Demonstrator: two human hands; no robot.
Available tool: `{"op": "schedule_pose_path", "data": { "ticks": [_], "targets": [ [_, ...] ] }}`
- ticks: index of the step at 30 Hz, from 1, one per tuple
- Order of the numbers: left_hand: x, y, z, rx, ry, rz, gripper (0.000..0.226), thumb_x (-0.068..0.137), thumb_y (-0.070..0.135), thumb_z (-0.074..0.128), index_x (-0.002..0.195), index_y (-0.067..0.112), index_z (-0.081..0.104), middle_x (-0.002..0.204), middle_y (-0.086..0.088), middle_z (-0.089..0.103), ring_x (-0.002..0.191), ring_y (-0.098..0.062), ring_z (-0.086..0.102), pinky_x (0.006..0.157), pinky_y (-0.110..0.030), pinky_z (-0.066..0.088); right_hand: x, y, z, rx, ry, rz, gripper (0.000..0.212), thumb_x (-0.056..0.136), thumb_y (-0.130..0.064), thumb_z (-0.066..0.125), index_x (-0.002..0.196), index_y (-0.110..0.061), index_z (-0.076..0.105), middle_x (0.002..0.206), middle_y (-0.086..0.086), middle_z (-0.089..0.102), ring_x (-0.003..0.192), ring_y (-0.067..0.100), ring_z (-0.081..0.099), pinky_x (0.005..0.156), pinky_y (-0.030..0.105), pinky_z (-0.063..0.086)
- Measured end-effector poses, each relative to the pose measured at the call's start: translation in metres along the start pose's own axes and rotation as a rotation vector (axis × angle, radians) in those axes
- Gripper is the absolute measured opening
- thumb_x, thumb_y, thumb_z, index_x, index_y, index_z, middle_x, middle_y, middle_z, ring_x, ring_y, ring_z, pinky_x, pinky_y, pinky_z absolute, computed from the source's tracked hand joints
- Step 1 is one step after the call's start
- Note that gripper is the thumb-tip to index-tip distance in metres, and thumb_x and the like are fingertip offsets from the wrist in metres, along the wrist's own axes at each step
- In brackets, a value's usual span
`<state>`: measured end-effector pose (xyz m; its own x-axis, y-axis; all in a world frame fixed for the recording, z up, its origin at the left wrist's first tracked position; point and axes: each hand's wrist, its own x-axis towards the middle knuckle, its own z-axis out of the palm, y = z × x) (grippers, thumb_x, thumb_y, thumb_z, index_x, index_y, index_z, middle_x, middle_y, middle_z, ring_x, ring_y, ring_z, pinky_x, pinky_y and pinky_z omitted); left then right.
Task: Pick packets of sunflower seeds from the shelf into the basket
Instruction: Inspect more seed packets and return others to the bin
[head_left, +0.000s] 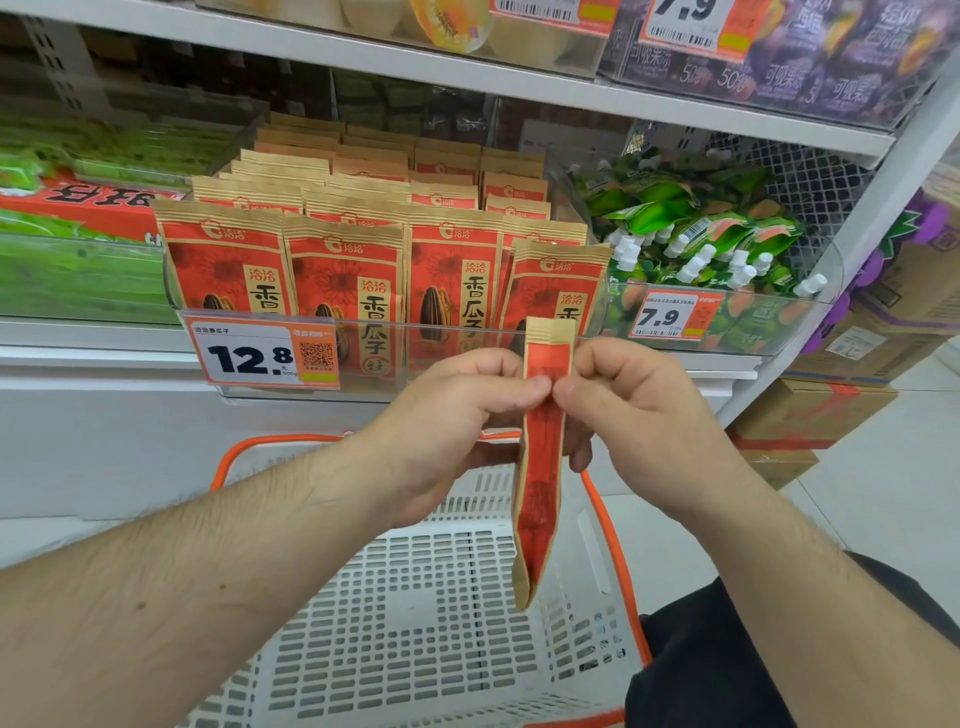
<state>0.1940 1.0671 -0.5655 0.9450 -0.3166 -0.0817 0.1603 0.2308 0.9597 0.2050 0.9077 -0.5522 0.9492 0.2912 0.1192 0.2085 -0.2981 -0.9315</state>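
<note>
Two hands pinch one packet (540, 467) edge-on: left hand (457, 415) and right hand (639, 415) grip its upper part between thumb and fingers. It hangs upright above the basket (415, 597), not yet inside. Judged light, pliable paper, contents loose; hold near the sealed top. More packets remain on the shelf (363, 270).
</note>
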Motion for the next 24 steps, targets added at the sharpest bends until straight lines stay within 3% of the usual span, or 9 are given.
{"op": "schedule_pose_path", "data": {
  "ticks": [2, 5, 9, 13, 17, 20, 22, 24],
  "targets": [
    [0.000, 0.000, 0.000, 0.006, 0.020, 0.004, 0.017, 0.068, 0.025, 0.063, 0.074, 0.012, 0.054, 0.072, -0.009, 0.067, 0.071, -0.023, 0.067, 0.072, -0.036, 0.051, -0.001, 0.001, -0.001, -0.022, -0.032, 0.003, 0.020, 0.078, -0.010, 0.064, 0.082, 0.007, 0.055, 0.057, 0.025, 0.056, 0.048, 0.021, 0.055, 0.047, 0.029, 0.050],
    [0.001, 0.000, -0.002, 0.020, 0.030, 0.011, 0.018, 0.068, 0.026, 0.063, 0.076, 0.012, 0.055, 0.074, -0.011, 0.067, 0.071, -0.024, 0.067, 0.075, -0.039, 0.052, -0.002, -0.002, 0.000, -0.043, -0.076, 0.023, 0.006, 0.086, 0.004, 0.060, 0.091, 0.006, 0.059, 0.065, 0.034, 0.059, 0.049, 0.024, 0.058, 0.050, 0.027, 0.050],
    [0.002, -0.001, -0.002, 0.026, 0.049, 0.006, 0.018, 0.070, 0.025, 0.064, 0.077, 0.011, 0.054, 0.075, -0.009, 0.067, 0.072, -0.021, 0.066, 0.074, -0.039, 0.051, -0.003, -0.006, 0.000, -0.063, -0.114, 0.028, 0.018, 0.089, 0.013, 0.055, 0.094, -0.003, 0.059, 0.066, 0.028, 0.062, 0.050, 0.022, 0.058, 0.051, 0.027, 0.051],
    [0.004, 0.001, -0.002, -0.020, 0.106, 0.013, 0.015, 0.089, 0.013, 0.059, 0.075, 0.014, 0.054, 0.074, 0.001, 0.070, 0.066, -0.008, 0.064, 0.068, -0.032, 0.048, -0.008, -0.010, -0.003, -0.212, -0.256, 0.069, 0.036, 0.081, 0.011, 0.066, 0.103, -0.013, 0.049, 0.054, 0.007, 0.062, 0.052, 0.024, 0.061, 0.059, 0.044, 0.055],
    [0.006, 0.002, -0.003, -0.010, 0.140, 0.043, 0.008, 0.093, 0.012, 0.057, 0.085, 0.009, 0.057, 0.075, -0.001, 0.070, 0.067, -0.010, 0.063, 0.072, -0.033, 0.050, -0.009, -0.015, -0.001, -0.251, -0.282, 0.102, 0.041, 0.083, 0.011, 0.063, 0.106, -0.019, 0.046, 0.059, 0.017, 0.064, 0.054, 0.027, 0.066, 0.059, 0.038, 0.056],
    [0.007, 0.000, -0.003, 0.004, 0.177, 0.041, 0.007, 0.093, 0.012, 0.058, 0.094, 0.005, 0.058, 0.077, -0.004, 0.069, 0.068, -0.013, 0.062, 0.077, -0.035, 0.049, -0.008, -0.014, -0.001, -0.276, -0.270, 0.102, 0.042, 0.083, 0.009, 0.063, 0.104, -0.023, 0.046, 0.056, 0.011, 0.063, 0.052, 0.026, 0.061, 0.057, 0.044, 0.054],
    [0.008, 0.000, -0.003, -0.013, 0.205, 0.042, 0.008, 0.093, 0.013, 0.058, 0.087, 0.007, 0.057, 0.081, -0.008, 0.068, 0.069, -0.014, 0.062, 0.082, -0.040, 0.050, -0.009, -0.015, -0.001, -0.323, -0.285, 0.106, 0.046, 0.081, 0.004, 0.067, 0.103, -0.027, 0.043, 0.057, 0.007, 0.064, 0.051, 0.025, 0.058, 0.056, 0.045, 0.052],
    [0.009, 0.002, -0.004, -0.042, 0.234, 0.053, 0.014, 0.095, 0.014, 0.057, 0.081, 0.010, 0.054, 0.074, -0.004, 0.066, 0.066, -0.013, 0.064, 0.087, -0.044, 0.050, -0.011, -0.016, -0.001, -0.393, -0.332, 0.138, 0.052, 0.079, -0.004, 0.072, 0.103, -0.035, 0.038, 0.062, 0.009, 0.069, 0.052, 0.023, 0.064, 0.053, 0.037, 0.052]
  ]
}}
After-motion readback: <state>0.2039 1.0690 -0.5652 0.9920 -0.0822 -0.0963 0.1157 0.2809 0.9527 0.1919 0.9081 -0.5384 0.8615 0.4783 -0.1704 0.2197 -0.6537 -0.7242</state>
